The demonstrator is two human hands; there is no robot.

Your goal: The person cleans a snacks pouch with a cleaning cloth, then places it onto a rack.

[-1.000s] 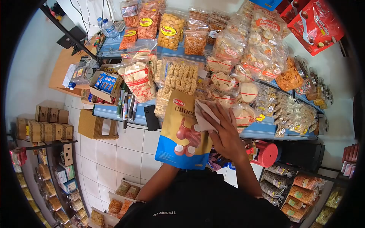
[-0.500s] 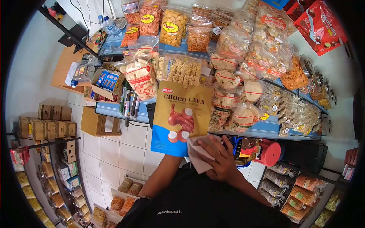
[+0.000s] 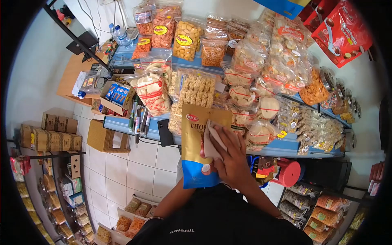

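Note:
A gold-and-blue Choco Lava snack pouch (image 3: 192, 141) is held upright in front of my chest, its printed face towards me. My left forearm (image 3: 173, 202) reaches up behind it from below; the pouch hides the hand and fingers that support it. A pale cloth (image 3: 212, 143) lies against the upper right of the pouch's front, covering part of the lettering. My right hand (image 3: 233, 159) grips that cloth and presses it to the pouch, fingers pointing up and left. Just beyond the pouch stand bags of puffed-grain snacks (image 3: 196, 87).
A blue display table (image 3: 286, 147) carries many bagged crackers (image 3: 151, 92). On its front edge rests a black phone (image 3: 165, 132), left of the pouch. A box of blue packets (image 3: 116, 96) sits further left. A red stool (image 3: 286, 172) stands under the table's right side.
The pouch has shifted down and right in view. My right hand has moved the cloth from its lower right corner up onto the title. The phone shows more fully.

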